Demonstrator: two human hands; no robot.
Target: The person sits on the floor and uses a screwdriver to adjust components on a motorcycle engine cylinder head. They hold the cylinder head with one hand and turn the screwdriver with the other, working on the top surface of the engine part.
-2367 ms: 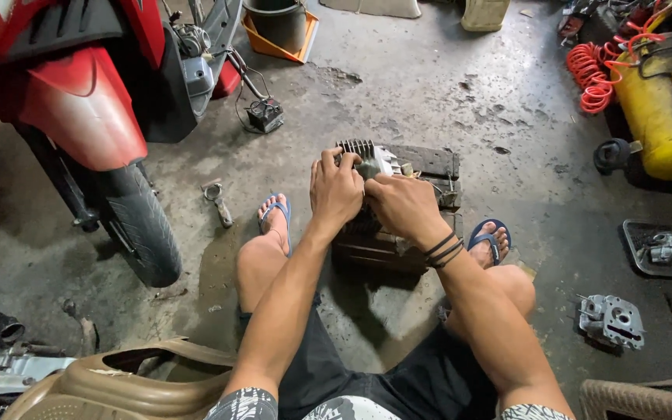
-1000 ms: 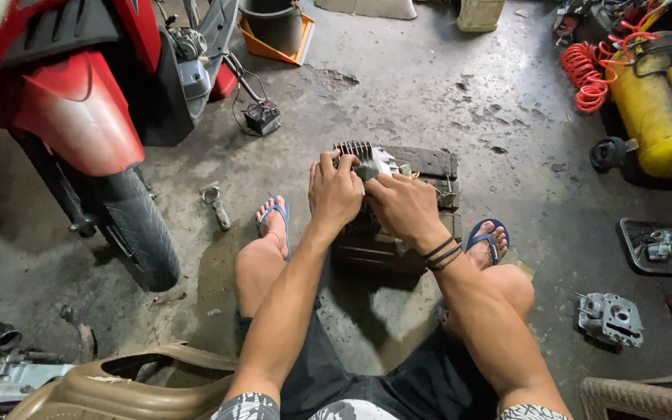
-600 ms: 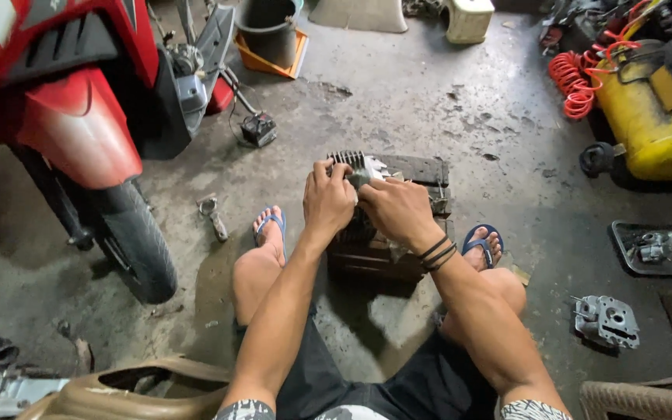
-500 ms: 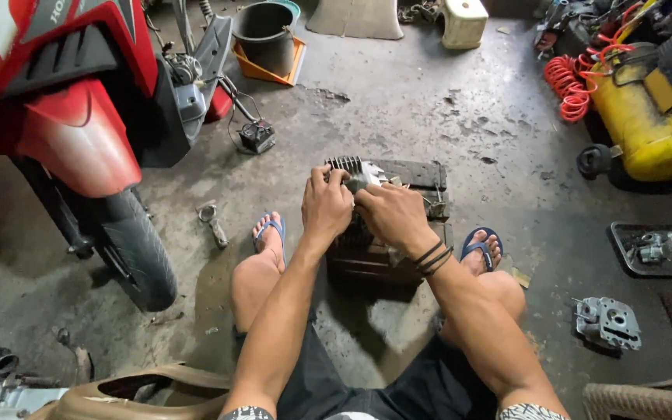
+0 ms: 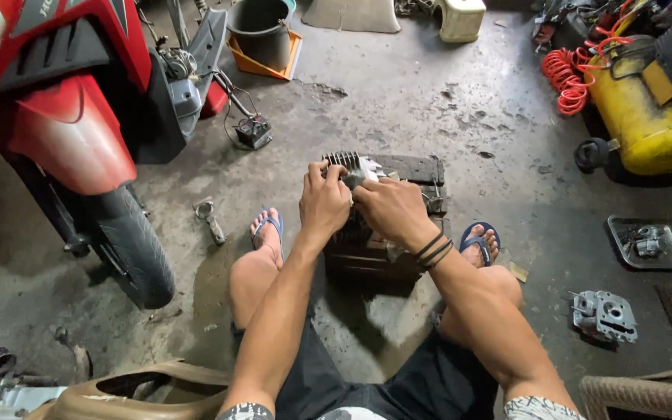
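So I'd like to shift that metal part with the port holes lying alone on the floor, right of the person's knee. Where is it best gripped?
Probably by its two long outer edges, coming straight down from above. The grey cast part lies flat on the concrete floor with its recessed face up, and nothing crowds its sides. The raised rim gives a firmer grip than the holed middle.

A motorcycle repair workshop: a red scooter (image 5: 71, 117) stands on stained concrete floor (image 5: 398, 101), beside a yellow air compressor tank (image 5: 639, 117) and loose grey metal engine parts (image 5: 604, 315).

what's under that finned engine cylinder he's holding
The finned cylinder rests on a dark wooden block on the floor. Both hands cover where they touch.
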